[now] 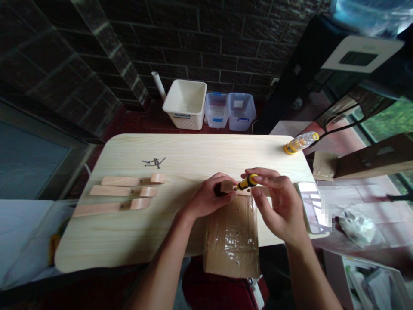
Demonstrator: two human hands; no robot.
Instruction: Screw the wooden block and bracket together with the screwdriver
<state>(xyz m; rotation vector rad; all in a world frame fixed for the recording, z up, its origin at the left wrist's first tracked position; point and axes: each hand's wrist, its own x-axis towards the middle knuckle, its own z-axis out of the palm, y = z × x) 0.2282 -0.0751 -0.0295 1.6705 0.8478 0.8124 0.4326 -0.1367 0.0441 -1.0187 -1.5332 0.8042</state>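
Driving a screw into the wooden piece (226,186): apparent step in hand; next move seems to call for steady bracing and a straight turn.

- Table (193,148), one, pale: beneath the cardboard and beyond it on both sides.
- Cardboard (232,252), one, taped: landmark, overhanging the near edge.
- Right hand (284,206): right of the cardboard's far end; grip loosely curled, fingers on the screwdriver (248,181), thumb contact unclear.
- Left hand (211,196): at the cardboard's far left corner; grip closed about the wooden piece, which lies across the cardboard's far end.
- Wooden strips with blocks (116,181), three: left of the cardboard.
- Screwdriver, yellow-black: over the cardboard's far end, tip indistinct.
- Screws (157,162), loose pile: far left of the cardboard.
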